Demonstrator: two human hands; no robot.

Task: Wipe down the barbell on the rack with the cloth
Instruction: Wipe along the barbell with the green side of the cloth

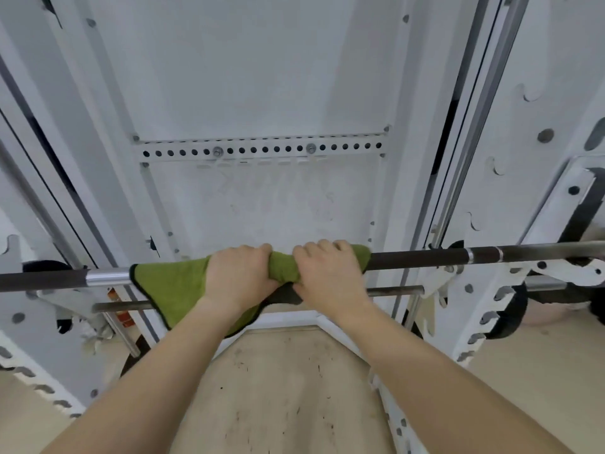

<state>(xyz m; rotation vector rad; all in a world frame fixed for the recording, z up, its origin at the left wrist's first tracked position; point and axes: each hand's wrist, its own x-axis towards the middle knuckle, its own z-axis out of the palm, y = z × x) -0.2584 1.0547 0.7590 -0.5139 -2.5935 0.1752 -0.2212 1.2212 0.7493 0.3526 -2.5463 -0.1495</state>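
A dark barbell (425,257) with a bright steel section on its left runs across the view, resting on the white rack. A green cloth (167,286) with a dark hem is draped over the bar's middle, and its left corner hangs down below the bar. My left hand (239,273) and my right hand (327,273) sit side by side on the bar, both wrapped around it through the cloth. The bar's middle is hidden under cloth and hands.
White rack uprights (491,309) with rows of hook slots stand at both sides. A thinner steel rod (396,290) runs just below the barbell. A white back panel with a perforated strip (262,149) lies behind. Beige, scuffed floor (288,388) shows between my forearms.
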